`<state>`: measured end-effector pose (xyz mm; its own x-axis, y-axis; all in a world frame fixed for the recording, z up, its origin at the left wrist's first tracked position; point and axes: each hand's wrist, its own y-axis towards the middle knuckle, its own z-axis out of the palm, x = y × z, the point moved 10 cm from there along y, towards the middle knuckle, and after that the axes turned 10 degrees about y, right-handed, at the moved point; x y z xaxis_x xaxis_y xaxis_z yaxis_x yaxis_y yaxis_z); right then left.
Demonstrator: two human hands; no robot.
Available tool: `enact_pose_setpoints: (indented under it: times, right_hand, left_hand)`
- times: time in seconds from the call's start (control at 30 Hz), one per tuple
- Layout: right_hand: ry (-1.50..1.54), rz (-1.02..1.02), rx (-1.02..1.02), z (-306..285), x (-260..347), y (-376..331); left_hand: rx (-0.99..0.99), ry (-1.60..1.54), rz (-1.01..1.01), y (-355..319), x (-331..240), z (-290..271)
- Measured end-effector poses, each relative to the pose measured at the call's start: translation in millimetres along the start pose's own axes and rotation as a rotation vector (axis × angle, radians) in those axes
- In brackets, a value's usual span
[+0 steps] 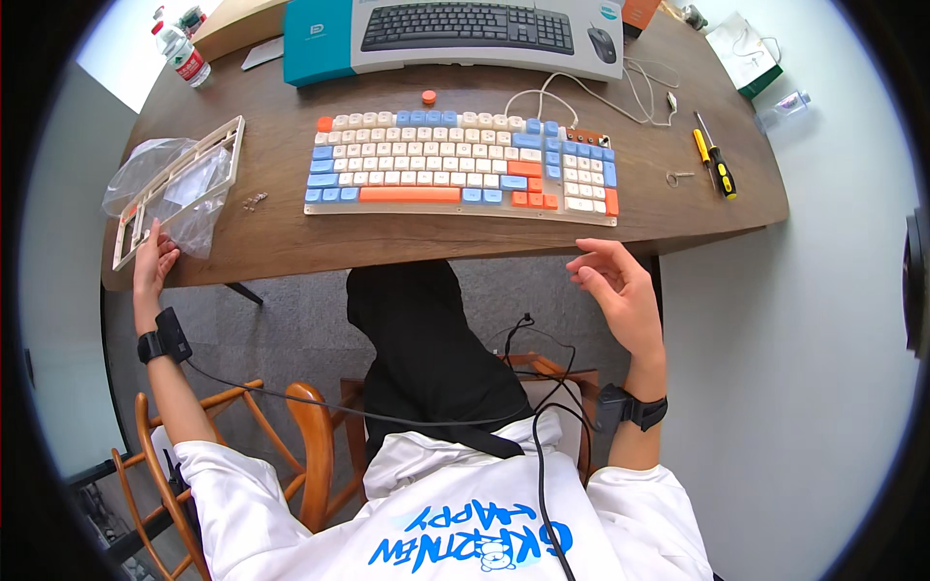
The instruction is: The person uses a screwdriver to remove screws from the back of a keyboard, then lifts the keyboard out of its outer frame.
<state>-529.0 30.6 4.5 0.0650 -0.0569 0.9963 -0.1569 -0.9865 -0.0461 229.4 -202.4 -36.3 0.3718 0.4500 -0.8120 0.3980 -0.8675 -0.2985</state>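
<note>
Left hand [153, 259] pinches the cream frame [176, 189] at 9 o'clock, atop a clear bag [145, 169]; right hand [620, 290] hovers open, fingers loosely spread, empty, at 5 o'clock of the keyboard [463, 167]. Best practice (likely): lift the frame level, clear of nearby screws [256, 200].

head-worn view, steeply down, close
</note>
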Motion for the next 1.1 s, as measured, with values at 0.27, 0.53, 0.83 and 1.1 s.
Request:
enact_pose_setpoints:
  times: [0.27,0.53,0.83,1.1]
  right_hand:
    - [-0.029,-0.059,-0.111,-18,13,-7]
    - [-0.385,-0.279,-0.380,-111,17,61]
    - [-0.370,-0.400,-0.318,-64,-4,112]
    - [-0.409,-0.547,-0.420,-67,9,101]
  left_hand:
    - [-0.079,0.229,0.126,-51,-17,27]
    - [0.179,0.258,0.741,-252,-123,204]
    - [-0.051,0.350,0.934,-244,-158,278]
    - [-0.078,0.363,1.005,-258,-151,293]
